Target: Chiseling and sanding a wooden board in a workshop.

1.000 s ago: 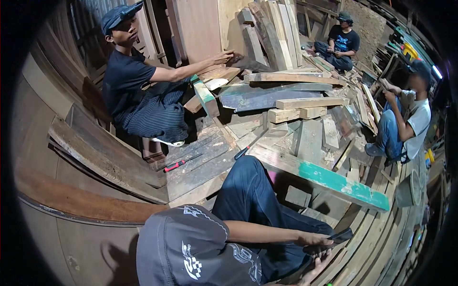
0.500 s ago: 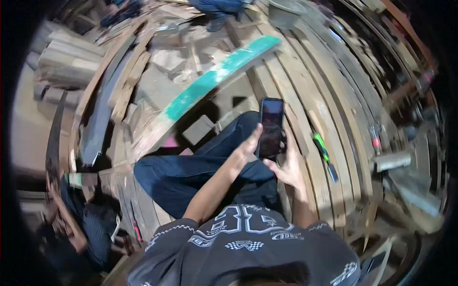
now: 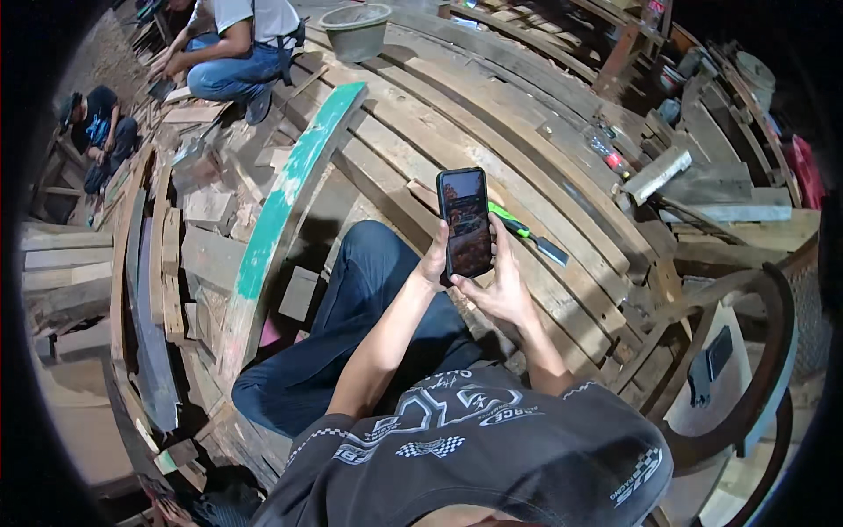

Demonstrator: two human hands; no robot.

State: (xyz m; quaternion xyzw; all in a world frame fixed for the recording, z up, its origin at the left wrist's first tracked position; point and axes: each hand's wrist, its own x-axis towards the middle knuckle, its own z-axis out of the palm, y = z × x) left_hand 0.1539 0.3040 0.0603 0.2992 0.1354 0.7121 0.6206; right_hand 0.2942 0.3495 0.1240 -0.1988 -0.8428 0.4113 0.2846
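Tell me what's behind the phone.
Past the phone, wooden planks and, by its right edge, a green-handled tool show; whatever its body directly covers cannot be seen.

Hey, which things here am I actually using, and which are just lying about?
In use:
phone, held between the left hand and right hand

Apparently just lying about:
green-handled tool, right of the phone
partly green plank
grey bucket

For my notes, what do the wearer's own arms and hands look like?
Short dark grey sleeves with white-and-dark checkered trim; the right one also bears white lettering. The forearms below are uncovered. Left hand and right hand are gloveless, with no wristwear visible.
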